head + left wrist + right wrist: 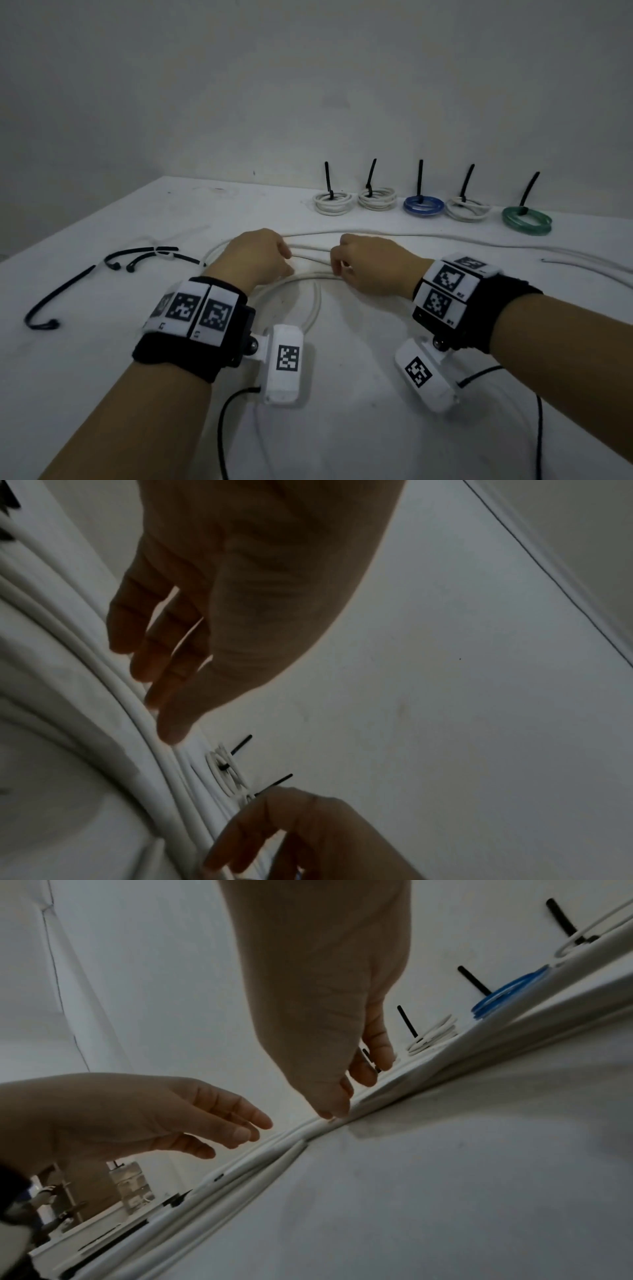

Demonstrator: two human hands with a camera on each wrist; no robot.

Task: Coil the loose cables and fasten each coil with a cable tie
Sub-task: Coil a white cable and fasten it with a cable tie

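Plain white tabletop [342,428] against a bare white wall [308,85] — left hand [255,255] loose and spread, right hand [368,265] pinching the white cable [313,255] mid-table.

dim, grey light | soft focus | wrist views blurred, edges warped

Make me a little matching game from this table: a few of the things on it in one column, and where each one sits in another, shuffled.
Things:
1. green coil
2. blue coil
3. loose black cable ties
4. white cable

Places:
A. far row, middle of the five coils
B. between the left hand and right hand
C. far row, right end
D. left part of the table, lying flat

Pairs: 1-C, 2-A, 3-D, 4-B
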